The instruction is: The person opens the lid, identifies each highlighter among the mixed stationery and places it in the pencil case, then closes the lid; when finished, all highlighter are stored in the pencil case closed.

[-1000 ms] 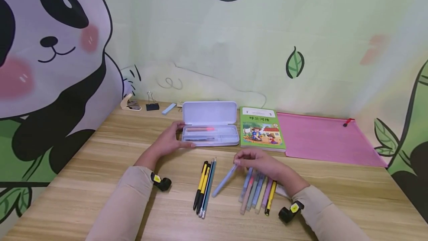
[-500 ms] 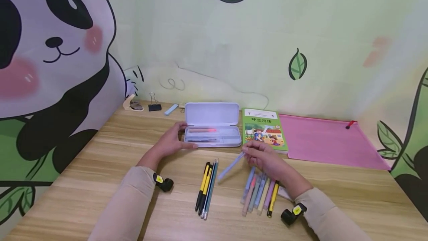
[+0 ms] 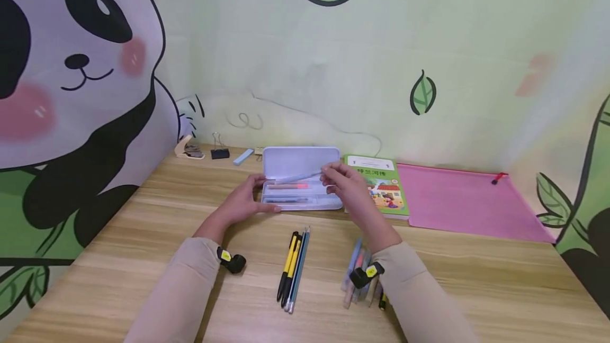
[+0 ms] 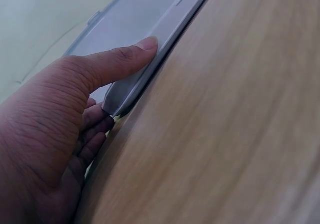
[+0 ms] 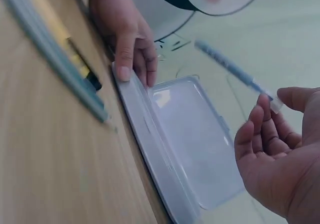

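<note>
An open white pencil case lies at the back of the table, its lid raised. My left hand holds its left end, the thumb on the front wall and the other fingers around the end. In the tray are a pinkish pen and a dark slim pen. My right hand pinches a light-blue pen by one end between thumb and fingertips. That pen hangs slantwise above the case, apart from it in the right wrist view.
Yellow-black pens and blue pencils lie side by side in front. Several pastel markers lie partly under my right wrist. A green book, pink pouch, binder clip, blue eraser-like strip and stapler-like object line the back.
My right hand has carried the light-blue pen from near the markers up and left to above the pencil case. My left hand stays on the case.
</note>
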`<state>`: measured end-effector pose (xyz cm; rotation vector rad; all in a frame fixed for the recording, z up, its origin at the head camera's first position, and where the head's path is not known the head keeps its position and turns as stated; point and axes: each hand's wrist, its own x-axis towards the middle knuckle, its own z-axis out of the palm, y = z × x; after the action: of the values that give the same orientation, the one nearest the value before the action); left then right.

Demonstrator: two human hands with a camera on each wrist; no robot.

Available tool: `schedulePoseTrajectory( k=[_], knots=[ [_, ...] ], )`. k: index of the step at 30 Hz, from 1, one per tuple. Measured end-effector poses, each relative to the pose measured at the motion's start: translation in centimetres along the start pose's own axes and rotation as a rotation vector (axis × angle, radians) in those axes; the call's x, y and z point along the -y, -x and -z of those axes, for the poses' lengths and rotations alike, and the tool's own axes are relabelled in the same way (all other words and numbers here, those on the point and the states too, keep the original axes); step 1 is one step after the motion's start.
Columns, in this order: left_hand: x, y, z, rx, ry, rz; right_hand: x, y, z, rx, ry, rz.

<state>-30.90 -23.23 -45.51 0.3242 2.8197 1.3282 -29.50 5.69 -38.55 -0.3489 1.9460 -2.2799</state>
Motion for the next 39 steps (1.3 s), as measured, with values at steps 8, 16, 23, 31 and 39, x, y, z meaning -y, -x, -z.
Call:
schedulePoseTrajectory(
  k=[8, 16, 23, 31, 39],
  knots=[
    [0.0, -0.1, -0.5, -0.005, 0.021, 0.001, -3.4, -2.3, -0.8, -0.107, 0.197, 0.082],
    [-0.3, -0.3, 0.0, -0.003, 0.025, 0.010, -4.6, -2.5, -0.7, -0.154, 0.484, 0.130],
    [-0.3, -0.4, 0.1, 0.004, 0.016, 0.013, -5.2, -2.6, -0.5, -0.171, 0.594, 0.175],
    [0.1, -0.3, -0.1, 0.004, 0.008, 0.017, -5.5, -2.4, -0.5, -0.168, 0.669, 0.127],
    [0.4, -0.3, 0.0, 0.003, 0.009, 0.014, -5.8, -2.7, -0.3, -0.169, 0.799, 0.118]
  ],
)
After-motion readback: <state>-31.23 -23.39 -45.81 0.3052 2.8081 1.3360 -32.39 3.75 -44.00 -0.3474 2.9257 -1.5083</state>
